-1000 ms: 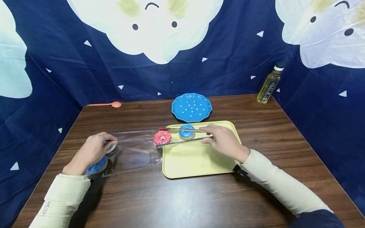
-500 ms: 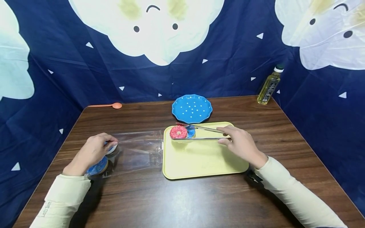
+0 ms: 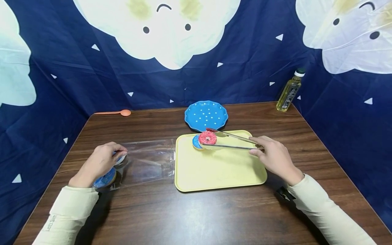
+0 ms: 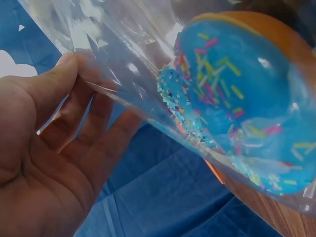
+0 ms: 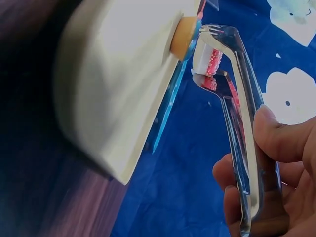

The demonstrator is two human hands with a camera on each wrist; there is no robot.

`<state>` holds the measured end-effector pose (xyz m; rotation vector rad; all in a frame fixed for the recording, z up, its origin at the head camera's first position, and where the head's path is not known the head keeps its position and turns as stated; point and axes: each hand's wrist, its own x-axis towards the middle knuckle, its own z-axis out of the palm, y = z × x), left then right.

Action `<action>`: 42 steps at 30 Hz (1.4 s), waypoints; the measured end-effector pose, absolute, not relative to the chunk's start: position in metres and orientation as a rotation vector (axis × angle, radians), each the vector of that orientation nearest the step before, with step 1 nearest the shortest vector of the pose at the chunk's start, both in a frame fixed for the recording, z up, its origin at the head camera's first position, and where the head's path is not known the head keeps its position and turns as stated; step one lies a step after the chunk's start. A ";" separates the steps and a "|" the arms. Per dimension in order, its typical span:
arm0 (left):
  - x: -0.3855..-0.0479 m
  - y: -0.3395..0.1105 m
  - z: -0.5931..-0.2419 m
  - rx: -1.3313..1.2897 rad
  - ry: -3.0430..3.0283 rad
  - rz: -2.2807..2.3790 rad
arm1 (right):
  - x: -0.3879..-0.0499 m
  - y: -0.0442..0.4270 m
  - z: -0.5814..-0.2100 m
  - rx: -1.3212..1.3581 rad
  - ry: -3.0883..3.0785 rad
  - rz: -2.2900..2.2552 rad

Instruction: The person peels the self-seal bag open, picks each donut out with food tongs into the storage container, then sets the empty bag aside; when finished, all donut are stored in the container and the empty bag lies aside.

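Observation:
My left hand (image 3: 99,163) pinches the edge of a clear plastic bag (image 3: 144,158) that lies on the table. Inside the bag, the left wrist view shows a blue-iced donut (image 4: 266,74) with long sprinkles and a second donut (image 4: 180,106) with tiny ones, partly hidden. My right hand (image 3: 277,158) grips metal tongs (image 3: 229,146), whose tips hold a pink donut (image 3: 202,137) above the yellow tray (image 3: 214,173). Behind it on the tray, partly covered, is a blue donut (image 3: 196,142). The right wrist view shows the pink donut (image 5: 215,61) on edge between the tong ends.
A blue polka-dot plate (image 3: 206,116) stands just behind the tray. At the back left edge lies an orange spoon (image 3: 125,112). An oil bottle (image 3: 288,93) stands in the back right corner. Dark blue cloth (image 3: 153,85) hangs around the wooden table (image 3: 196,217).
My right hand has moved right with the tongs, carrying the pink donut from the bag's mouth across the tray, past the blue donut. My left hand has stayed at the bag.

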<state>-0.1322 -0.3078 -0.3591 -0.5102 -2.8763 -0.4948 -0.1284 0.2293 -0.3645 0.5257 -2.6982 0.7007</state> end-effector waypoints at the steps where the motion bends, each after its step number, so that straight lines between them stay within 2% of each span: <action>1: -0.132 -0.308 -0.359 -0.511 -2.875 -0.493 | -0.127 0.231 -0.365 0.513 -2.702 0.697; 21: -0.133 -0.307 -0.360 -0.494 -2.906 -0.502 | -0.115 0.259 -0.371 0.338 -2.750 0.632; 42: -0.134 -0.306 -0.360 -0.480 -2.905 -0.497 | -0.112 0.268 -0.371 0.233 -2.824 0.596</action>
